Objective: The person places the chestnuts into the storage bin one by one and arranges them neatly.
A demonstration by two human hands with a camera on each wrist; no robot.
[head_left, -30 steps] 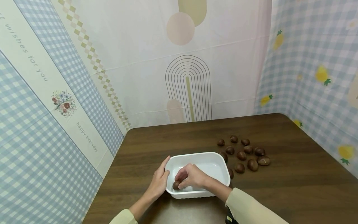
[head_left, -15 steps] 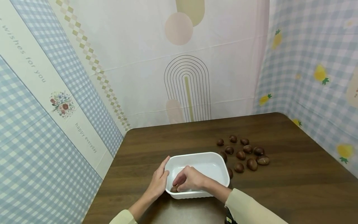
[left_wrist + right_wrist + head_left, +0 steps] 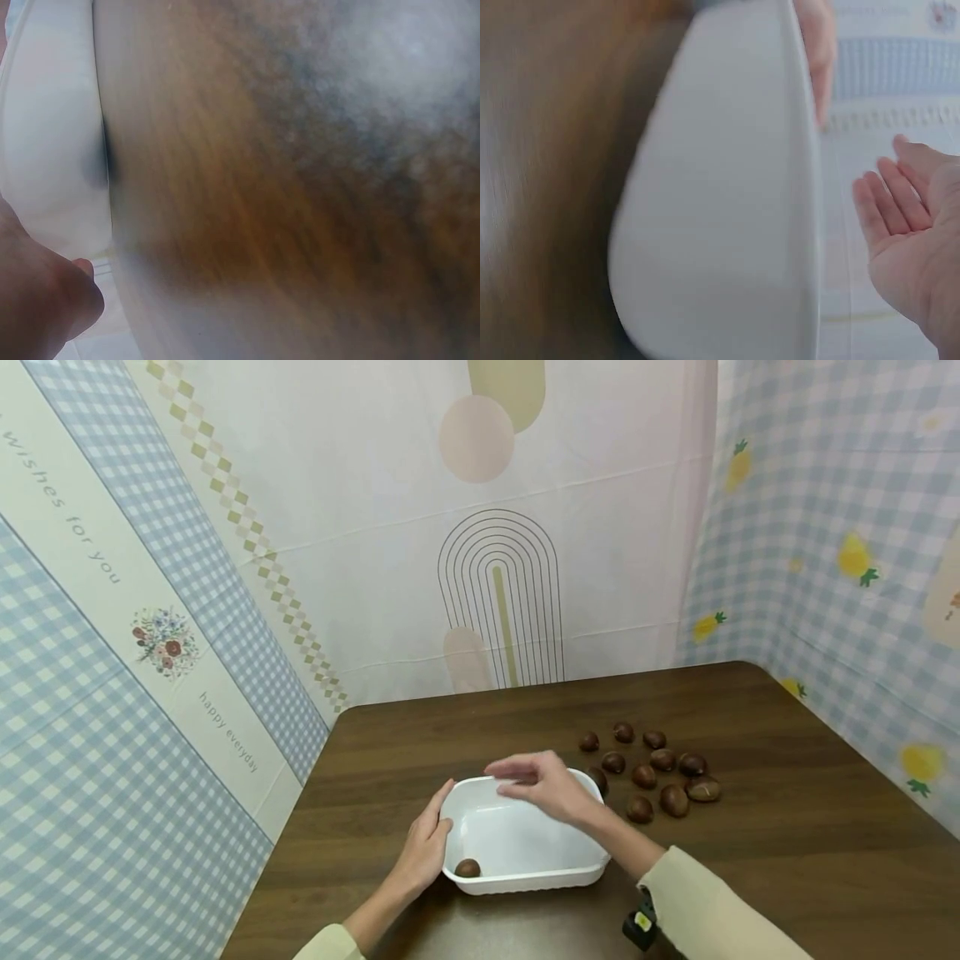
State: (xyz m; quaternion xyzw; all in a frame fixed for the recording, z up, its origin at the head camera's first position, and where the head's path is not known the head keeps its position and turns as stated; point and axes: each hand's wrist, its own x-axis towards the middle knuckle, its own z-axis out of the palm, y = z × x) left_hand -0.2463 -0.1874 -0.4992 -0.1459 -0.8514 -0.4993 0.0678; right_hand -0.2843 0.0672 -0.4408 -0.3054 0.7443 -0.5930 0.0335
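A white, rounded rectangular dish [image 3: 525,881] sits on the table, and one brown chestnut [image 3: 468,868] lies in its near left corner. My left hand [image 3: 426,847] grips the dish's left end, with the thumb at the rim and the fingers along the outside. In the left wrist view, part of that hand [image 3: 45,300] shows at the dish's end. Over the far right part of the dish hovers my right hand [image 3: 543,785], holding nothing. In the right wrist view its fingers [image 3: 889,199] are extended and bare, above the rim.
Several loose chestnuts [image 3: 643,776] are spread on the dark wooden table [image 3: 420,735] to the right of the dish. One of them [image 3: 597,779] lies close to the dish's far right corner. Patterned cloth hangings [image 3: 360,568] stand behind the table and at both sides.
My right hand has let go of the chestnut in the dish's near left corner, then risen and moved right and away. The left hand keeps its hold on the dish.
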